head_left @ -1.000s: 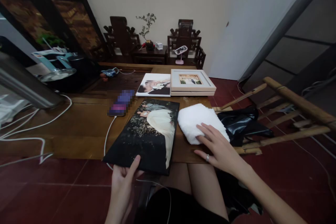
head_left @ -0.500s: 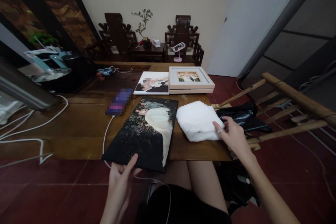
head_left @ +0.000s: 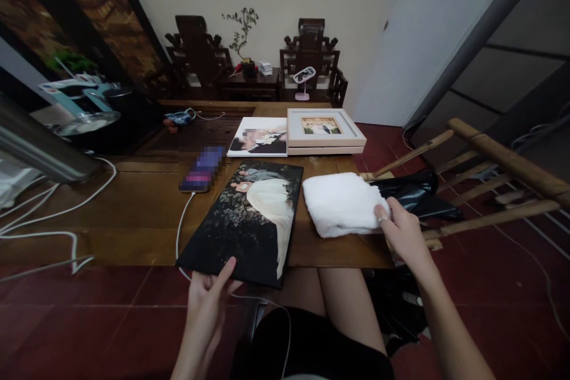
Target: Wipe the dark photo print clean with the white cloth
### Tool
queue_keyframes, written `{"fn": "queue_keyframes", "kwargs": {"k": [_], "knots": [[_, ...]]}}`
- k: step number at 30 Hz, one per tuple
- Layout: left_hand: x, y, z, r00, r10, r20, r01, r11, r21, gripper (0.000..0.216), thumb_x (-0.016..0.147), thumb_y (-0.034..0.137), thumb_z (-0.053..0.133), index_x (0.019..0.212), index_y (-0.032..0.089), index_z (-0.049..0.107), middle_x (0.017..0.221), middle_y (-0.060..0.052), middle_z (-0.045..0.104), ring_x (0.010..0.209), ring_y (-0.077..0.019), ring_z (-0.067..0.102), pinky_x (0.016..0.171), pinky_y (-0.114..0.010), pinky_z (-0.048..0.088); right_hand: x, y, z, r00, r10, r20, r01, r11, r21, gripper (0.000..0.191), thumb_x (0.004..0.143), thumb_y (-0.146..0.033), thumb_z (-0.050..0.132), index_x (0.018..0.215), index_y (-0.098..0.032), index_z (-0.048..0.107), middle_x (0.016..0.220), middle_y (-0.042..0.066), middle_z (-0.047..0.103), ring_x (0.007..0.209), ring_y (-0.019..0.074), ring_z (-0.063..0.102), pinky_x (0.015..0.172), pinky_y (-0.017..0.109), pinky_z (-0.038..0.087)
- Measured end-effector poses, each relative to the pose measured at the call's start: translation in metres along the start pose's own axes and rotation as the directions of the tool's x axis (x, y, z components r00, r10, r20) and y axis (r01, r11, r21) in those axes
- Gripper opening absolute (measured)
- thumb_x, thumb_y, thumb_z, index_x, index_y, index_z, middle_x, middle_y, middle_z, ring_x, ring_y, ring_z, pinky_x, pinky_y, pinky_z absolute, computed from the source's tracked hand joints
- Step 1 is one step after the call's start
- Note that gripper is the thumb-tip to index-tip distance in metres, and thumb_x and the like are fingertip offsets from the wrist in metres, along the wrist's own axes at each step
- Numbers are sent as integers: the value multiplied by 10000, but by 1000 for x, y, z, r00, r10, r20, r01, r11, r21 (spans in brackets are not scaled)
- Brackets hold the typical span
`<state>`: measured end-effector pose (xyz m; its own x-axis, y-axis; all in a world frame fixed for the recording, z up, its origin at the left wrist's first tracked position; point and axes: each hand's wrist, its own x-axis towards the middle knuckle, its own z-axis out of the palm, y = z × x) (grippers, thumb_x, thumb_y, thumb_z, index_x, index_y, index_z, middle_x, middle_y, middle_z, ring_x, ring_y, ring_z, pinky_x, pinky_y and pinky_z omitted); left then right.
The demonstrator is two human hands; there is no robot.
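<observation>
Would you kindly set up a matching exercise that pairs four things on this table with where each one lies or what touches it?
Things:
1. dark canvas print
2. white towel
3. phone
4. framed photo

Places:
A. far end of the table, on a second frame
B. right hand grips its right edge
C. plugged into a white cable, left of the print
D. left hand holds its near edge

Pairs: 1-D, 2-B, 3-C, 4-A

Bare wooden table [head_left: 133, 214] left of the canvas print [head_left: 249, 219]; phone [head_left: 202, 169] behind.
</observation>
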<state>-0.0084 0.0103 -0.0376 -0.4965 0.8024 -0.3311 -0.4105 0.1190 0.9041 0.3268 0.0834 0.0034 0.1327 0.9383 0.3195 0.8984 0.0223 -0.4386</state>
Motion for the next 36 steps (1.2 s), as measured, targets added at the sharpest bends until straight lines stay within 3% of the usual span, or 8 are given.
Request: {"fn": "queue_keyframes", "kwargs": {"k": [5,9,12,14,21,25,31,36], "knots": [[0,0,0,1000,1,4,-1,1000,2,528,606,215,809,1087,244,593,1075,-31,634,930,-182,642,610,-197,572,-9,8,9,990,7,-139,6,995,96,166,832,-382,507,808,-229,449,678,1,556,576,177,537,539,292,402],[0,1,0,1000,-3,13,3,1000,6,533,609,201,804,1090,248,581,1106,-28,619,952,-180,632,618,-199,574,-27,-1,20,823,-303,-482,374,926,57,207,774,-206,639,922,-224,496,1138,113,572,1026,267,571,827,424,478],[1,2,-1,1000,-19,14,19,1000,25,526,607,203,807,1079,242,577,1119,-32,609,975,-187,625,631,-208,578,-41,-14,23,702,-637,-319,652,755,-71,240,748,-111,660,927,-233,558,1254,105,524,1178,309,478,942,504,421],[2,2,-2,1000,-23,18,22,999,27,517,601,211,812,1062,233,579,1119,-36,609,992,-200,622,645,-224,585,-42,-22,25,688,-711,-146,706,702,-95,263,777,-132,642,1012,-230,574,1305,116,494,1223,325,430,981,539,383],[2,1,-1,1000,-17,15,16,1000,24,547,596,240,817,1091,242,582,1132,-38,609,1022,-217,615,644,-226,583,-16,-37,35,769,-611,188,638,722,-266,154,781,-128,581,929,-162,605,1090,152,574,1004,315,489,840,472,448],[2,6,-1,999,-2,44,1,1000,23,589,594,266,818,1131,254,577,1142,-36,612,1031,-222,612,640,-221,578,0,-31,32,730,-650,212,683,683,-257,174,730,-27,535,832,-158,584,960,140,590,918,283,506,734,382,466],[2,24,-7,990,-39,137,26,996,91,631,589,280,820,1170,251,573,1168,-42,617,1064,-244,594,619,-212,567,15,-2,-4,765,-632,-124,631,774,-50,29,793,-205,558,819,-195,564,812,57,575,724,190,545,631,292,464],[5,37,-3,951,-110,288,68,986,153,645,626,272,802,1217,228,546,1160,-67,632,1016,-251,617,635,-242,572,28,16,-39,801,-257,-541,408,895,179,303,628,-284,753,870,-211,585,741,-18,553,631,148,519,580,268,424]]}}
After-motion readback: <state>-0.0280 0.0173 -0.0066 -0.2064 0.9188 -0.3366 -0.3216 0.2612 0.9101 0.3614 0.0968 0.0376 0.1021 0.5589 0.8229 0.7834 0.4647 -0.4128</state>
